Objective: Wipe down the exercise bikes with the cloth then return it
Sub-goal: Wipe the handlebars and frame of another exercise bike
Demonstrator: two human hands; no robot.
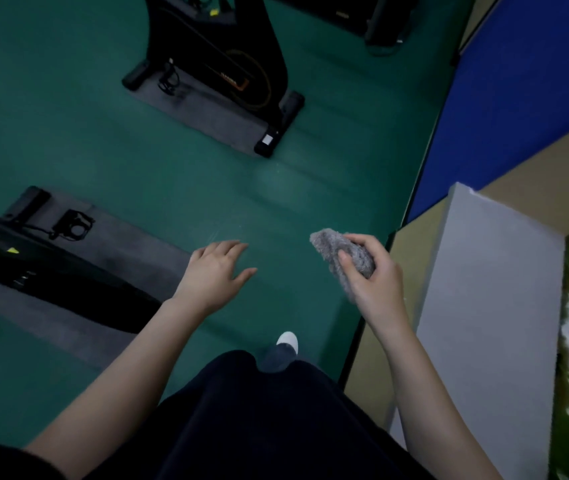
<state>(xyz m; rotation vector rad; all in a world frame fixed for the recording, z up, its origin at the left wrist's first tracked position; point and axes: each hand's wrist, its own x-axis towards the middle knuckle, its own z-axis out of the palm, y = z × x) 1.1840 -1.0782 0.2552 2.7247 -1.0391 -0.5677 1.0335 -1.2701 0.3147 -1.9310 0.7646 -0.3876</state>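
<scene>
My right hand (371,275) grips a bunched grey fluffy cloth (329,245) in mid-air above the green floor, near the right-hand wall. My left hand (215,271) hovers open, fingers spread, holding nothing. A black exercise bike (220,64) stands on a grey mat ahead at the top centre. Part of a second black bike (44,268) lies at the left edge on its own grey mat, just left of my left hand.
A blue and beige partition (504,109) runs along the right. A pale grey panel (490,306) leans beside it. Green floor (293,188) stretches between the two bikes. My white shoe (288,341) shows below, and dark equipment (383,26) stands at the top right.
</scene>
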